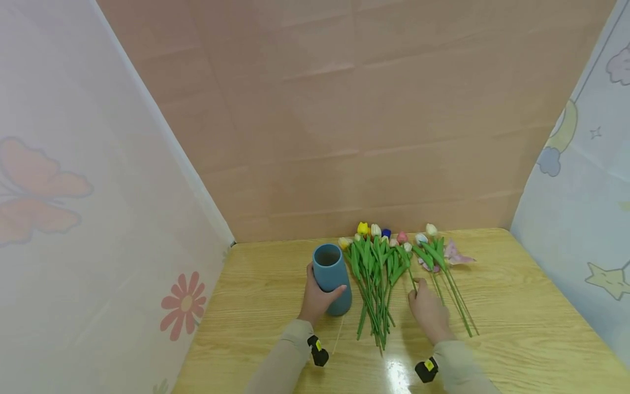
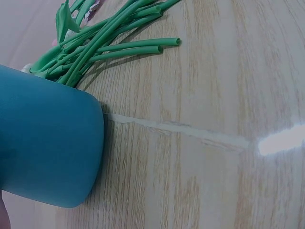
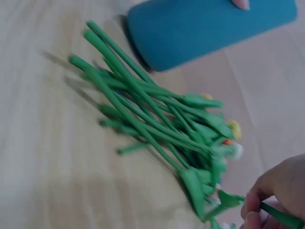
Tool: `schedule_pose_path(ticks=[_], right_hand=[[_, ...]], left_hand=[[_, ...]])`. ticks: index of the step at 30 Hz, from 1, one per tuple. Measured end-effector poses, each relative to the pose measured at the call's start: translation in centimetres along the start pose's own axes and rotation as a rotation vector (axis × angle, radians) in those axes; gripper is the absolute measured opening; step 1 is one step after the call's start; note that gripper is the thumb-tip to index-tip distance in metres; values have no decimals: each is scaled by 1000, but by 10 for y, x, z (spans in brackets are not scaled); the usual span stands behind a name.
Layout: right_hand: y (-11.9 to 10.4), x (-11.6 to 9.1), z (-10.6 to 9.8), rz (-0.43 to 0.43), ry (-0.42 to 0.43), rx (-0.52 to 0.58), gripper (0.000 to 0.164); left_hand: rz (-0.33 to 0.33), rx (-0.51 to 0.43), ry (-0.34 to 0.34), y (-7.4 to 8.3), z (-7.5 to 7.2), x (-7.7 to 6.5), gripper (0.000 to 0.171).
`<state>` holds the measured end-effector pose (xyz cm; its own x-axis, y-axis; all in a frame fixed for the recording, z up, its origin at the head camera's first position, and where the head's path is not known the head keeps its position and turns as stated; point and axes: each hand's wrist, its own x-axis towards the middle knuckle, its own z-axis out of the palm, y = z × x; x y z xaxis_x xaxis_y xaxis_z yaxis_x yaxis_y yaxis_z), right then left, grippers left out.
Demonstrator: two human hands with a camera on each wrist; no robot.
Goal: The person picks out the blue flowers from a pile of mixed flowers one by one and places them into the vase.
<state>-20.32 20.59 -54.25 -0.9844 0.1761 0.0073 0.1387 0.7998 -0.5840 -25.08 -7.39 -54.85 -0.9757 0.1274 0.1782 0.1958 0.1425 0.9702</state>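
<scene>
My left hand (image 1: pixel 316 298) holds the blue vase (image 1: pixel 337 273) around its side, thumb across the front. Upright on the table, the vase has its mouth facing up. Between thumb and fingers, my right hand (image 1: pixel 429 313) pinches the green stem of an artificial tulip (image 3: pixel 281 217) below its leaves. In the head view that tulip's pale bloom (image 1: pixel 407 247) overlaps the right edge of a bunch of tulips (image 1: pixel 371 268). The bunch lies beside the vase, stem ends toward me, with yellow, white, dark blue and pink heads at the back.
Right of my right hand lie a few more stems, including a white tulip (image 1: pixel 431 230) and a pinkish-purple flower (image 1: pixel 456 255). A pale strip (image 2: pixel 181 129) runs along the wooden table (image 1: pixel 261 290) from the vase's base. Fabric walls (image 1: pixel 344 137) stand behind and at both sides.
</scene>
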Motion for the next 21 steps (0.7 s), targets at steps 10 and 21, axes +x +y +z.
schedule_pose_path(ticks=[10, 21], right_hand=[[7, 1, -45, -86, 57, -13, 44], [30, -1, -56, -211, 401, -5, 33]], left_hand=[[19, -6, 1, 25, -3, -9, 89], [0, -11, -14, 26, -3, -10, 87]])
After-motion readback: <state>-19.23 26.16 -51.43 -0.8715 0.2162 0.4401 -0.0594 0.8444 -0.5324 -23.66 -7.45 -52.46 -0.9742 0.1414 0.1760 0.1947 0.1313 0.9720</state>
